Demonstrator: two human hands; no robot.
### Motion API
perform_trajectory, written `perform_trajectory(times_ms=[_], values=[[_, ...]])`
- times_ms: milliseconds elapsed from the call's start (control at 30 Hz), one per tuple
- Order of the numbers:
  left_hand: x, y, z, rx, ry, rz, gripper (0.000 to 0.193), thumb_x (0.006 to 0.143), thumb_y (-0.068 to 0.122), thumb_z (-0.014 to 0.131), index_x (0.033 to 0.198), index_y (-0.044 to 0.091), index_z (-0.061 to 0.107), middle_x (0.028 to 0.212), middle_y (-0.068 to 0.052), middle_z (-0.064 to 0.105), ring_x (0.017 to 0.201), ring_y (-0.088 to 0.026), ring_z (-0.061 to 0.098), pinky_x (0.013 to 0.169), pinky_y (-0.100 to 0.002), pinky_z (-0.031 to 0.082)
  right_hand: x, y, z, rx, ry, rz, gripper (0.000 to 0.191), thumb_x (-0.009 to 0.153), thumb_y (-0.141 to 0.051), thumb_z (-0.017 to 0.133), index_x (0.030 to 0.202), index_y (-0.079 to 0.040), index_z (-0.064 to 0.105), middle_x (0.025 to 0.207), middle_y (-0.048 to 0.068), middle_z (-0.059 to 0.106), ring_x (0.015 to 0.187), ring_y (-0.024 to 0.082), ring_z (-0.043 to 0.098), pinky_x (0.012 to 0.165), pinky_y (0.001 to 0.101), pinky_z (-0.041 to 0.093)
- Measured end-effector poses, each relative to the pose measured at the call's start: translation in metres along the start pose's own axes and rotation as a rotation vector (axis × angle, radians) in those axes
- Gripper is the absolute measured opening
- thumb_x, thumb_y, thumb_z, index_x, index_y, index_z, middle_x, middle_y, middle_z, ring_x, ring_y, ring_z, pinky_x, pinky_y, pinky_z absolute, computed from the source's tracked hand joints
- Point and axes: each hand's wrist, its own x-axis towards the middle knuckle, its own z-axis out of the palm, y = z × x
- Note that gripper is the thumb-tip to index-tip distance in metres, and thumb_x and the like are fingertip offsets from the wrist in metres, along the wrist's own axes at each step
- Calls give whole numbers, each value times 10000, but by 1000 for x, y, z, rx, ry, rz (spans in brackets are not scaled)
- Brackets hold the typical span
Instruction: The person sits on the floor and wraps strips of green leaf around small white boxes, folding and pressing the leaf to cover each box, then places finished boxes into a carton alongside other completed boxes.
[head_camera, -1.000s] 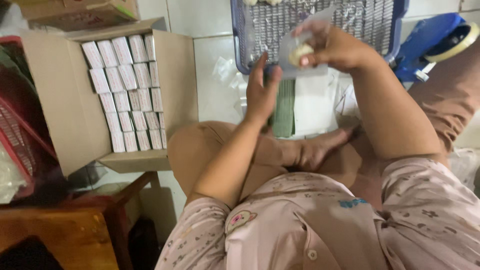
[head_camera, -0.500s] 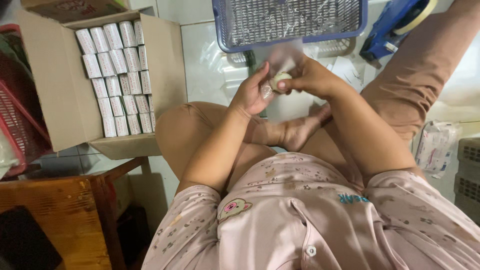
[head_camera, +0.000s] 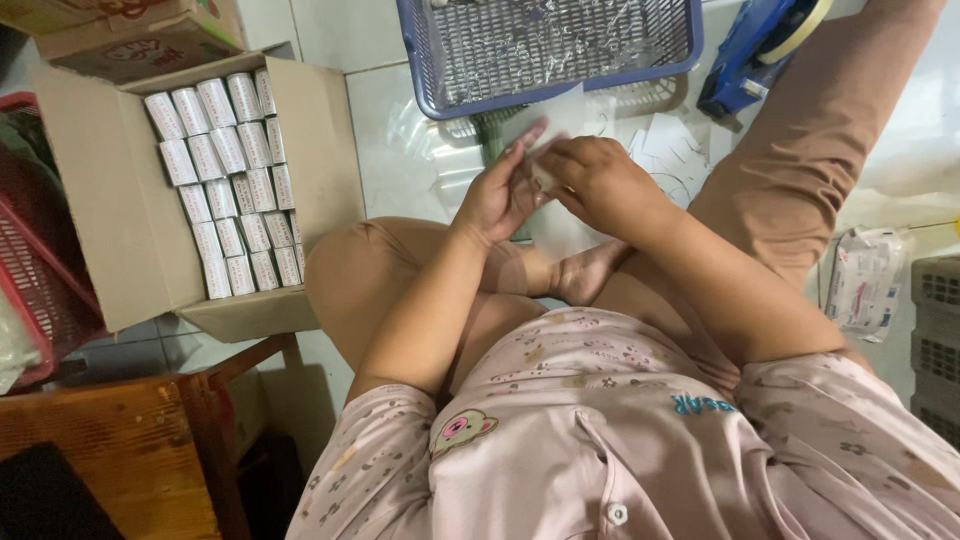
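Note:
My left hand and my right hand meet in front of me, above my crossed legs. Between them they hold a small clear plastic bag with a small pale item pinched at its lower end. The bag's top sticks up past my fingertips toward the blue basket. The item is mostly hidden by my fingers.
An open cardboard box on the left holds rows of small white boxes. A blue tape dispenser lies at the top right. Loose clear bags lie on the white tiled floor. A red basket and a wooden stool stand at the left.
My right hand came down from the blue basket with the bag and item, and my left hand joined it. Both hands now hold the bag close over my legs.

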Motion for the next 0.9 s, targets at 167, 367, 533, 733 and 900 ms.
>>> perform_trajectory(times_ms=[167,367,533,733,900], values=[[-2,0,-3,21,-7,22,592,1149,335,495,1644,75,301,1157,-72,531,1096,-215,635,1014,-405,561,-1,-5,4,-26,118,79,461,887,-183,779,1314,-53,663,1280,147,654,1167,369,618,1022,473,487],[0,-1,-4,219,92,25,682,1033,135,647,1614,74,295,1470,-195,549,1219,-266,646,993,-378,564,-14,8,1,8,157,124,581,913,-212,797,1460,-125,622,1447,158,548,1179,330,594,1044,465,467],[0,5,-8,148,93,45,739,1003,89,679,1626,95,281,1564,-226,475,1317,-297,607,1073,-405,543,-50,30,4,-395,288,-115,549,833,-203,807,1363,-200,667,1485,152,520,1314,365,530,1086,521,403],[0,15,-6,118,33,27,723,999,34,630,1625,94,272,1606,-200,433,1412,-331,527,1164,-470,482,-66,13,9,-355,249,-378,359,803,-176,800,1161,-178,774,1390,66,638,1332,285,534,1100,513,403],[-9,30,2,191,-118,-49,687,1039,-66,497,1668,74,257,1689,-189,376,1481,-301,470,1254,-433,422,-45,0,-11,-21,330,-77,171,876,-93,846,1032,-121,781,1388,83,614,1341,313,533,1115,485,416]])
